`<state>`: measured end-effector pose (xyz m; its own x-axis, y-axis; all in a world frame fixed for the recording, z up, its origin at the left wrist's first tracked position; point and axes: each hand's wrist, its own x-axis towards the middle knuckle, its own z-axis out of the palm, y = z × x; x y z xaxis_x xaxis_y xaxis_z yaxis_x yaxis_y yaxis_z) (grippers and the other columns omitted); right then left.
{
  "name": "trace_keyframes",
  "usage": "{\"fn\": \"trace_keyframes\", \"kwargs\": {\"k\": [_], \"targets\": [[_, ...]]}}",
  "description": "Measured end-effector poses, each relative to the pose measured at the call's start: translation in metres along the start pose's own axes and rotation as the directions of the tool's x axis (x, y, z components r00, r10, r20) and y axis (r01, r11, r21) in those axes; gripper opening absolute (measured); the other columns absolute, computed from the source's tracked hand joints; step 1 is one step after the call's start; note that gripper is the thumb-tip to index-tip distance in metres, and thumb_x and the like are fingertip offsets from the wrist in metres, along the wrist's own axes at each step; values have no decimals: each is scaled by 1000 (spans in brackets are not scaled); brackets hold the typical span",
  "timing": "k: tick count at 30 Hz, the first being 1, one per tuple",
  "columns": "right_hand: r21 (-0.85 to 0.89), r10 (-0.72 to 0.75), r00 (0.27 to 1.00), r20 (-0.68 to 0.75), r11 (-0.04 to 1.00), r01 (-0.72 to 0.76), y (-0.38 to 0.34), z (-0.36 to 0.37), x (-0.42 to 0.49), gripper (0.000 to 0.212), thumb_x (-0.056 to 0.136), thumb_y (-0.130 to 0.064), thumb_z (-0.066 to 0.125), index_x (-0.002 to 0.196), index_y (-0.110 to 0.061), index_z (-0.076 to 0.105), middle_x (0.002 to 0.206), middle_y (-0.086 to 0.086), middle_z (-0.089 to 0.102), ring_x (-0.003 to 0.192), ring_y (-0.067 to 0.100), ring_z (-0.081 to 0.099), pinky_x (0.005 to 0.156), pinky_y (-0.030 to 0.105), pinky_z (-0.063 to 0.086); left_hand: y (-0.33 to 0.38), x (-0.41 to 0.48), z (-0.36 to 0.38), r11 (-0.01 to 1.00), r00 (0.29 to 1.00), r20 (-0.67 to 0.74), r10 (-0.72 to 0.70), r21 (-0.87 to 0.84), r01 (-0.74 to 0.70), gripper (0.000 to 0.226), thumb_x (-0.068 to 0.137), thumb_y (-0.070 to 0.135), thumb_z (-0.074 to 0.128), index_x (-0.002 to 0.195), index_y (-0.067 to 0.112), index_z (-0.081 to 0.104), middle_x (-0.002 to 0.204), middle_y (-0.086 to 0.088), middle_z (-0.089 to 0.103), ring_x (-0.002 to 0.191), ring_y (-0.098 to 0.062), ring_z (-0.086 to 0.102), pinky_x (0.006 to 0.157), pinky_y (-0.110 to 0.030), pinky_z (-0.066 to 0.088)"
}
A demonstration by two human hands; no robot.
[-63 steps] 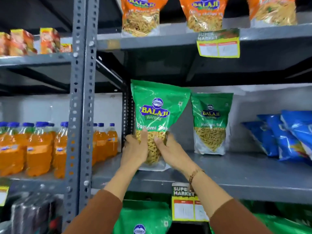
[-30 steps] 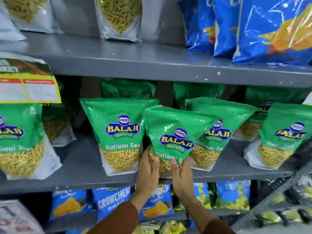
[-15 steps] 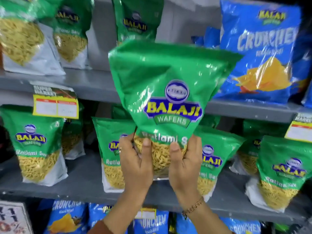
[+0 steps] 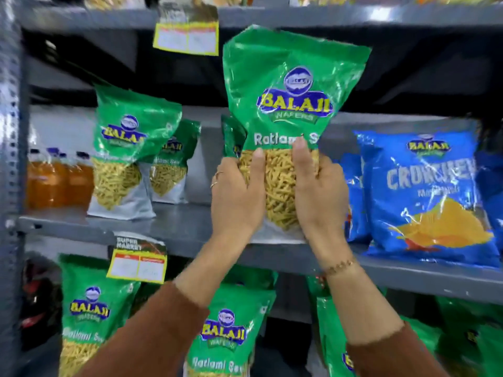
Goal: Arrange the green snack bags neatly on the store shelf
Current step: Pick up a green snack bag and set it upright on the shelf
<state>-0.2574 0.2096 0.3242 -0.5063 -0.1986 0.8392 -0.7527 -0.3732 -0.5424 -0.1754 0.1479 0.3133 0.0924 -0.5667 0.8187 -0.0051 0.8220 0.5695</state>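
Observation:
I hold a green Balaji snack bag upright with both hands at the front of the grey middle shelf. My left hand grips its lower left side and my right hand its lower right; its bottom edge is at the shelf surface. Two more green bags stand on that shelf to the left, a front one and one behind it. Another green bag peeks out behind the held one. Several green bags fill the shelf below.
Blue Cruncheez bags stand on the middle shelf just right of my hands. Orange drink bottles sit at far left past a grey upright post. Yellow price tags hang from the shelf edges.
The view rose from the lower shelf to the middle shelf. Both hands lifted the green bag up and brought it to the middle shelf, left of the blue bags.

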Motion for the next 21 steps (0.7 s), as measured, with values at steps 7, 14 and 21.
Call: {"fn": "trace_keyframes", "kwargs": {"k": [7, 14, 21], "targets": [[-74, 166, 959, 231, 985, -153, 40, 48, 18, 58, 91, -60, 30, 109, -12, 55, 116, 19, 60, 112, 35, 52, 93, 40, 38, -55, 38, 19, 983, 987, 152, -59, 180, 31, 48, 95, 45, 32, 101, 0, 49, 108, -24, 59, 106, -38, 53, 86, -44, 39], [-43, 265, 906, 330, 963, -266, 58, 70, 16, 53, 96, -51, 28, 125, -8, 41, 126, 19, 48, 120, 34, 44, 91, 36, 31, -92, 50, 21, 977, 929, 332, -167, 180, 111, 61, 91, 57, 30, 113, 3, 47, 115, -18, 58, 109, -34, 54, 95, -49, 44], [25, -110, 976, -189, 993, 117, 36, 81, -46, 50, 94, -38, 41, 129, -2, 44, 132, 19, 48, 125, 31, 41, 104, 33, 27, -98, 33, -33, 997, 984, 171, 39, 60, -50, 39, 96, 36, 40, 127, 13, 44, 128, -5, 55, 121, -22, 49, 96, -30, 36]]}}
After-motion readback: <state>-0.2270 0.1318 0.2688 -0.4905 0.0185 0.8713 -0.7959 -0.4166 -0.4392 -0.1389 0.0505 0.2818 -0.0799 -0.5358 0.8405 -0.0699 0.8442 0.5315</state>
